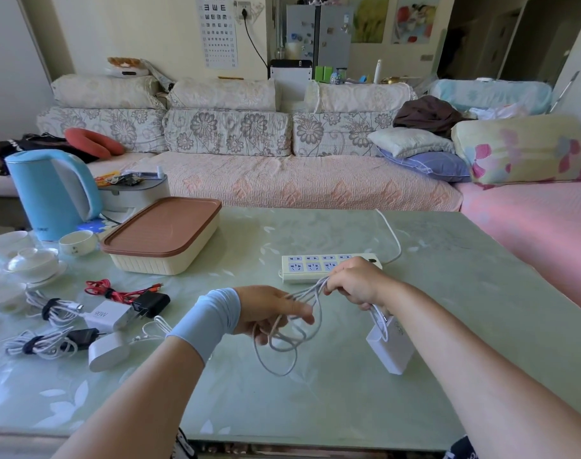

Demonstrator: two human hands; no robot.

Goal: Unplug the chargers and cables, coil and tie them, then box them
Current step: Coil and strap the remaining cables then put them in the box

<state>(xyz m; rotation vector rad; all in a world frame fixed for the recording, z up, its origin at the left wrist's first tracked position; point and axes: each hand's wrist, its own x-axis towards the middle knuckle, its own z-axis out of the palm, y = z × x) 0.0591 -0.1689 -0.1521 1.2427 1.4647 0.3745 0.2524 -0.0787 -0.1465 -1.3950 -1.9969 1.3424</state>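
Head view: a white cable (290, 342) is held in loose loops above the worktop (315, 409) centre, gripped in the curled right hand (355, 283) and hooked round the curled left hand (269, 309). A white charger (391, 346) is seen at 4 o'clock, the lidded box (163, 240) at 10 o'clock.

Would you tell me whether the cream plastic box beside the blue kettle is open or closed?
Closed: the brown lid sits flat over the whole top of the cream ribbed plastic box.
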